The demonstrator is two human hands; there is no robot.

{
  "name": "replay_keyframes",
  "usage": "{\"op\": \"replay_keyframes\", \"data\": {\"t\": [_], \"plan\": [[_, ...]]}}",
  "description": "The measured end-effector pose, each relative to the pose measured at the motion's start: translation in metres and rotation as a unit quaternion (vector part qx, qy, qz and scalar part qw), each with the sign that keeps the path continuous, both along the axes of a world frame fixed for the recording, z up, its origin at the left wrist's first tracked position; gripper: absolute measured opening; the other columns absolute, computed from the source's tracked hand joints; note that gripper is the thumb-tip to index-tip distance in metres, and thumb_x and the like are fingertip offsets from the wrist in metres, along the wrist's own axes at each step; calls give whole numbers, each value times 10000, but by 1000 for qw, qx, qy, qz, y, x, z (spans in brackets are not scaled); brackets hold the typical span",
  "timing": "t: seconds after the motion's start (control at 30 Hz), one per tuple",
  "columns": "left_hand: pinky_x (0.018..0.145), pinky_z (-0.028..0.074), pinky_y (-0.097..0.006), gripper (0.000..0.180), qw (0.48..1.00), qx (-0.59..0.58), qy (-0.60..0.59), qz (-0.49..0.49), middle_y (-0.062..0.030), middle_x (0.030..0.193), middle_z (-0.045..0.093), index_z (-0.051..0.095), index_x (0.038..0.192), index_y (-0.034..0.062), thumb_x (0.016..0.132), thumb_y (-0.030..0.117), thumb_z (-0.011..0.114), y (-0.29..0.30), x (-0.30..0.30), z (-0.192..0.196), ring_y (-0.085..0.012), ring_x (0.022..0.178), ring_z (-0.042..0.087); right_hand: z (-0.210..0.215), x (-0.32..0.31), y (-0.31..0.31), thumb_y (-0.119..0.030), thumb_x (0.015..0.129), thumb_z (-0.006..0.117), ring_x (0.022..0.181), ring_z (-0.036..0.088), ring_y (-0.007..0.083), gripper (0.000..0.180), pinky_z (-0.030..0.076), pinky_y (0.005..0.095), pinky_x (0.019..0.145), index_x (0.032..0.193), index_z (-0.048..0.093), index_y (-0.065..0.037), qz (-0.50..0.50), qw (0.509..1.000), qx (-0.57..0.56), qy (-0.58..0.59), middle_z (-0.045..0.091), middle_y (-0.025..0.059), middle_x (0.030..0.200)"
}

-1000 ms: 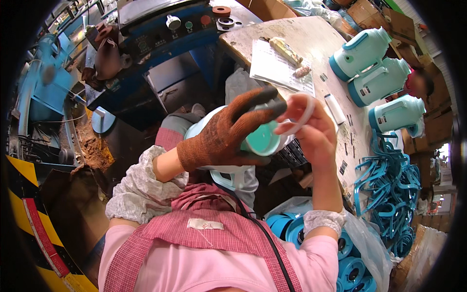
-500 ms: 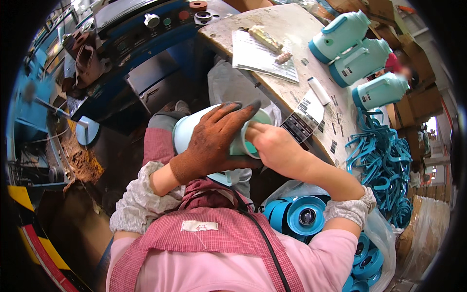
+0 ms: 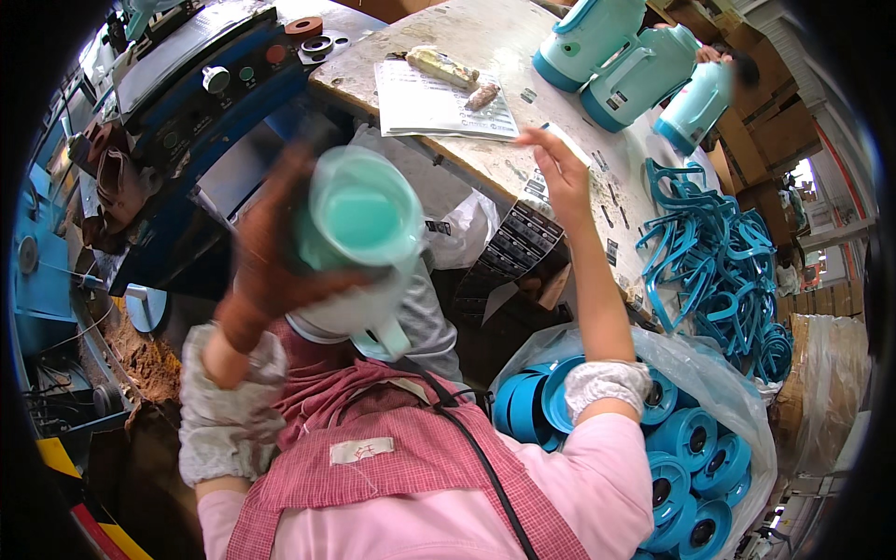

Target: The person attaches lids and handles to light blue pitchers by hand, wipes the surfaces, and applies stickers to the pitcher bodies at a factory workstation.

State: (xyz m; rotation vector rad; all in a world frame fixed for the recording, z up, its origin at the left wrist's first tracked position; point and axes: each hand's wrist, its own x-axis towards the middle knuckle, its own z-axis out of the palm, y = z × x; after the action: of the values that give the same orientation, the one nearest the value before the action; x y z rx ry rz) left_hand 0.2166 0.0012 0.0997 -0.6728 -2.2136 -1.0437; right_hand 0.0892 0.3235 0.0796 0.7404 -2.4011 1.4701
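My left hand (image 3: 264,247), in a rust-brown glove and smeared by motion, grips a pale green thermos jug body (image 3: 366,224) above my lap. The jug's open round mouth tilts up toward me, showing a green inside; its handle points down. My bare right hand (image 3: 566,187) is raised over the near edge of the worktable (image 3: 485,47), fingers stretched and apart, with nothing visible in them. Beside those fingers lies a white roll (image 3: 581,155), partly hidden. A sheet of dark labels (image 3: 513,252) hangs at the table edge below.
Finished-looking jugs (image 3: 639,79) stand at the back right, with a person's hand (image 3: 714,54) behind them. Blue straps or handles (image 3: 709,252) are heaped on the right. A clear bag (image 3: 737,392) holds several blue round parts (image 3: 686,434). A machine panel (image 3: 210,103) stands left.
My right hand has come out of the jug's mouth and moved up to the table edge. My left hand has swung the jug left and turned its mouth upward. The view has shifted.
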Motion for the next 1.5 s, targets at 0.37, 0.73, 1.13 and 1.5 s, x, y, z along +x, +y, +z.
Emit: {"op": "replay_keyframes", "data": {"t": [0.37, 0.73, 1.13, 1.5], "plan": [[873, 443, -271, 454, 852, 336, -403, 2, -84, 1106, 578, 516, 1229, 75, 848, 304, 607, -110, -102, -100, -156, 986, 556, -158, -93, 107, -300, 760, 671, 951, 548, 269, 245, 432, 407, 814, 969, 620, -183, -386, 864, 323, 26, 619, 20, 971], [806, 518, -335, 477, 720, 502, -480, -9, -118, 974, 643, 593, 1099, 42, 801, 414, 630, -124, -91, -210, -179, 877, 628, -90, 16, 13, -99, 715, 693, 978, 506, 242, 86, 388, 373, 874, 797, 669, -101, -184, 946, 217, 155, 600, 32, 912], [742, 545, -297, 294, 718, 541, -438, -6, -96, 921, 655, 624, 1042, 57, 845, 276, 636, -127, -70, -207, -148, 792, 627, -94, 151, -119, 27, 810, 588, 722, 512, 43, 432, 446, 185, 655, 1217, 444, 12, 263, 817, -151, -491, 510, -2, 830], [722, 550, -354, 619, 691, 558, -460, 7, -136, 951, 648, 582, 1084, 26, 745, 540, 645, -132, -70, -215, -213, 785, 650, -97, 168, -130, -6, 793, 617, 663, 512, 35, 362, 437, 185, 599, 1128, 479, 7, 219, 885, -53, -408, 527, -9, 770]]}}
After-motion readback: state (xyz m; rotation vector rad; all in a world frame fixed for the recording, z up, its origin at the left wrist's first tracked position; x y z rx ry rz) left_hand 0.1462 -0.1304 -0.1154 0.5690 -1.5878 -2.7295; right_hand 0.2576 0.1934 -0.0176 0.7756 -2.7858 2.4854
